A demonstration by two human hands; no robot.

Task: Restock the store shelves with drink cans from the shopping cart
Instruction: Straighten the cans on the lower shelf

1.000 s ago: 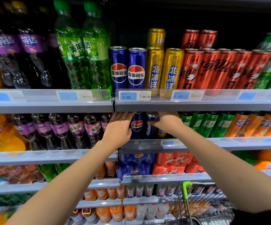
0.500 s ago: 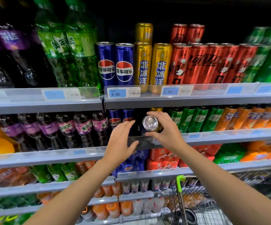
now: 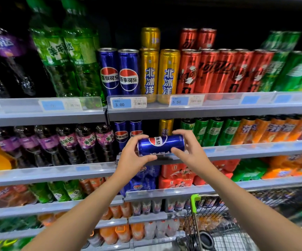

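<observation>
While held sideways | blue can [image 3: 161, 144] | between both hands [image 3: 134, 156]

Two hands [image 3: 164, 156], one held blue can [image 3: 161, 144], one cart [image 3: 219, 223]

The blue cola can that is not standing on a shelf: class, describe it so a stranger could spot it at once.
Start at the shelf edge carrying the 3.00 price tag and look just below it, in front of the next shelf down. There both hands, left hand and right hand, hold the blue can. Unlike the upright cans around it, it lies sideways in mid-air.
</observation>
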